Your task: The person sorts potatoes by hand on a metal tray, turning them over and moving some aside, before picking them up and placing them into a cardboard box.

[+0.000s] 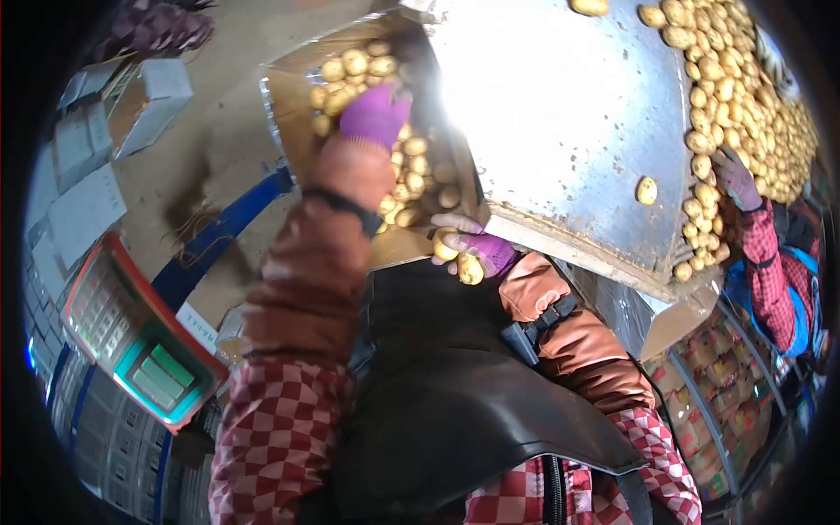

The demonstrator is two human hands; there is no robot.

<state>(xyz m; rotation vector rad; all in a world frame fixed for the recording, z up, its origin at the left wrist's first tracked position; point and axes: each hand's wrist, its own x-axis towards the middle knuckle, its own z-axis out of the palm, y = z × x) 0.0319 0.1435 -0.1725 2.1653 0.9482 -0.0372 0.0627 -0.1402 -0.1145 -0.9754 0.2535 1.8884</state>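
1. Where the glare falls, a sheet-metal sorting table (pixel 569 131) shines smooth and flat, smeared with soil toward its lower edge. A heap of potatoes (pixel 744 96), small, rounded and yellow-skinned, lies along its right side, and one stray potato (pixel 647 190) sits alone on the bare metal.
2. A brown cardboard box (pixel 289 96) stands open against the table's left edge, partly filled with boxed potatoes (pixel 407 171) of the same kind.
3. Both of the person's hands wear purple knit gloves, with padded brown sleeve covers over red-and-white checked sleeves and a glossy black apron (pixel 437 394).
4. The left hand (pixel 376 114) is inside the box, its back toward the camera and its fingers dipped among the boxed potatoes; whether it grips any cannot be told.
5. The right hand (pixel 479 252) is at the table's lower corner, just beside the box, fingers curled closed round two small potatoes (pixel 470 269).
6. A co-worker's hand (pixel 735 179), also gloved in purple, rests on the heap near the table's right edge, well apart from the person's own hands.
7. A weighing scale (pixel 140 337) with a red rim and green display sits low on the left, well apart from both hands. Between it and the box lies open floor, crossed by a blue bar (pixel 219 236).
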